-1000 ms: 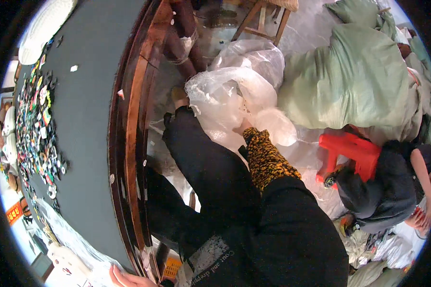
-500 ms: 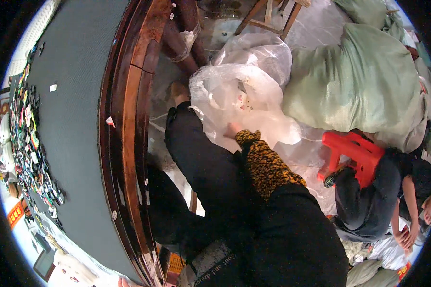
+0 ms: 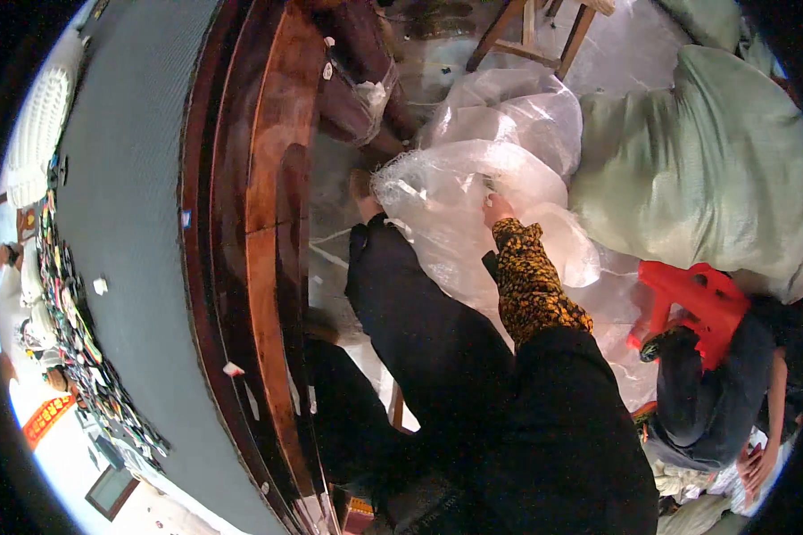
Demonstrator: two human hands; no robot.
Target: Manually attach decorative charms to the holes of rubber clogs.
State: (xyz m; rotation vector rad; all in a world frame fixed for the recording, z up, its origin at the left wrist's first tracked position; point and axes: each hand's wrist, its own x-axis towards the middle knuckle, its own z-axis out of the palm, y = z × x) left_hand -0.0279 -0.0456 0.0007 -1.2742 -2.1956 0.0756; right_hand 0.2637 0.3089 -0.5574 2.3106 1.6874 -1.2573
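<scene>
While right hand point(image 3: 498, 210) in yellow-black patterned sleeve has pushed deeper, grasping crinkled clear plastic bag point(image 3: 459, 214) on floor beside wooden-rimmed table point(image 3: 268, 223), bag mouth opened wider; left hand unseen.

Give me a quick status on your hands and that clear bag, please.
Right hand reaching into the clear plastic bag. Left hand out of view. Green sack beside it.

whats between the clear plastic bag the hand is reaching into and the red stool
In the head view, only crumpled clear plastic sheeting on the floor lies between the clear plastic bag at the right hand and the red stool.
</scene>
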